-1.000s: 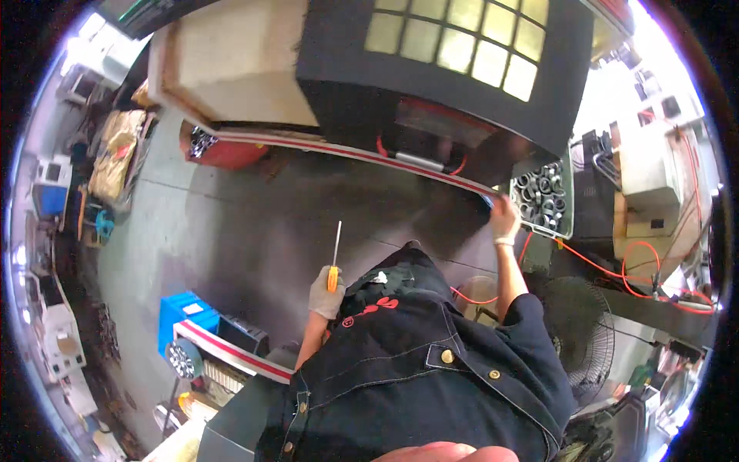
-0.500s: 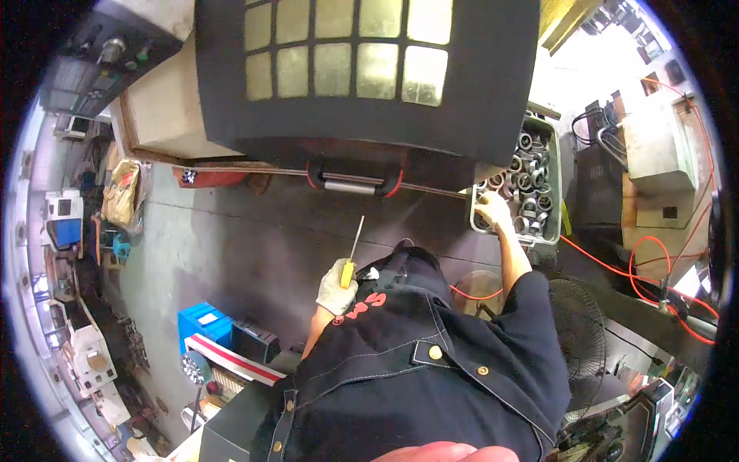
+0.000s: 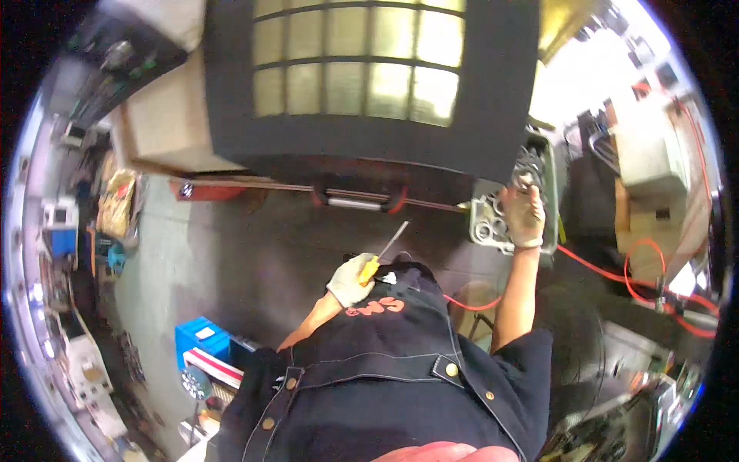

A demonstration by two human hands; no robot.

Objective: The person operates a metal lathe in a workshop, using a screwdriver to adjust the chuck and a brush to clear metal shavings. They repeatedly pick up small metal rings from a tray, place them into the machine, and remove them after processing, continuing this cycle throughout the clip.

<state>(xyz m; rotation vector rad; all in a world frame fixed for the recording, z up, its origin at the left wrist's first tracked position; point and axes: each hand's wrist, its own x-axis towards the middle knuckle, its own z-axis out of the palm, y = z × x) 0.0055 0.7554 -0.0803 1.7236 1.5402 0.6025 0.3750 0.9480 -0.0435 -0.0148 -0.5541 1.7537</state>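
Observation:
My left hand (image 3: pixel 350 282), in a pale work glove, is closed round the yellow handle of a screwdriver (image 3: pixel 370 269). The screwdriver's thin metal shaft tilts up and to the right, its tip free in the air in front of my apron. Over a grey-green bin (image 3: pixel 551 192) on the right is my gloved right hand (image 3: pixel 525 222), its fingers stretched out and apart. Metal rings (image 3: pixel 485 230) lie loose in the bin, several of them beside and beyond the fingers. Some blur hides whether the fingertips touch a ring.
A large dark machine door (image 3: pixel 354 138) with a grid window and a handle (image 3: pixel 354 204) stands ahead. Orange hose (image 3: pixel 593 264) runs along the right, past a fan (image 3: pixel 573 346). A blue box (image 3: pixel 202 339) stands at lower left, near a red-and-white strip (image 3: pixel 215 368).
My right hand has moved from the bin's near left corner to its middle, and its fingers have spread. My left hand has shifted right and up, with the screwdriver tilting further right.

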